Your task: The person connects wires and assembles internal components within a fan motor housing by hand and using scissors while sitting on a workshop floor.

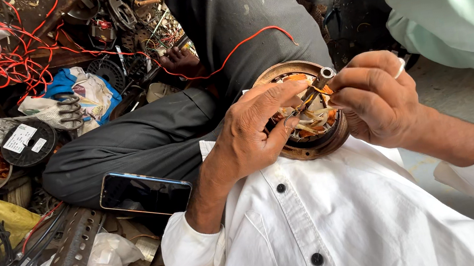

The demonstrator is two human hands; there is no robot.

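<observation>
So my left hand (250, 134) sits centre frame, fingers curled around the near rim of the round motor stator (305, 109) on my lap, thumb stretched across its top. Just right of it my right hand (375, 97) pinches small pliers (308, 97), long axis slanting up-right, tips over the windings. Both hands are touching it, and they hide what the tips actually grip; can't tell.

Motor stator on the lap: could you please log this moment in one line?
left hand: steadies stator | right hand: holds pliers over windings | phone on knee
</observation>
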